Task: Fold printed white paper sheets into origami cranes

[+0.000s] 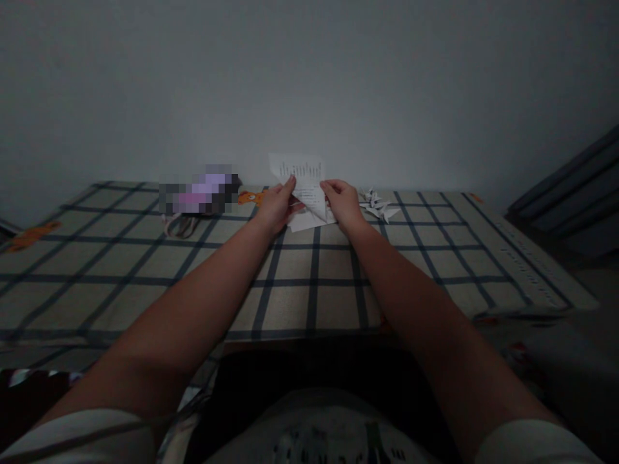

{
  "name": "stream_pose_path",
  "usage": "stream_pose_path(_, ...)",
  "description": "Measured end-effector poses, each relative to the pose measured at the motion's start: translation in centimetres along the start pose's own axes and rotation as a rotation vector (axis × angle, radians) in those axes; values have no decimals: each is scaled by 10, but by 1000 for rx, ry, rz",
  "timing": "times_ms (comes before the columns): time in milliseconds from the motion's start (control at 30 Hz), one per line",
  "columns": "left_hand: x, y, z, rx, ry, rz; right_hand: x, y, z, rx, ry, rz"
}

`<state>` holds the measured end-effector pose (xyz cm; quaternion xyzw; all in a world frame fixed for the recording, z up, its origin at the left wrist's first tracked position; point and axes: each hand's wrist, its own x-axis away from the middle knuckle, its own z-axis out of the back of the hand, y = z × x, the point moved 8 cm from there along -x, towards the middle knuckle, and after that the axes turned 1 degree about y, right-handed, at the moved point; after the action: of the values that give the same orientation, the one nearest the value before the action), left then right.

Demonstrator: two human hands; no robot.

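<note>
Head: two hands [275, 207] [345, 202] hold one printed sheet [309, 191].

I have open tabletop [333, 290] between my forearms [217, 277] and again out to the right of them, where a hand could pass low. Just beyond my right hand [344, 203], white folded-paper pieces [376, 205] block a sideways sweep along the back; a blurred purple item [206, 190] stands in the way off my left hand [275, 207], and the wall [309, 77] closes the far side.
</note>
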<state>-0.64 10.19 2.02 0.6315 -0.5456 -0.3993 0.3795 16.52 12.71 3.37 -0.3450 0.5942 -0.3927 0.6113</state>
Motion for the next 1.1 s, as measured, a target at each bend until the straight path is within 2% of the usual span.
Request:
stream_pose_path(200,-1,7,11,-19,101,-68,0,-2,3,25,20,10)
stream_pose_path(533,-12,1,17,47,85,-21,1,-1,3,22,21,-31)
stream_pose_path(767,-9,3,16,102,92,16,0,-2,2,11,19,-17)
stream_pose_path(900,-10,2,20,114,141,24,2,-5,2,30,12,-23)
stream_pose_path(1100,-14,2,24,90,120,-4,3,-10,2,16,7,16)
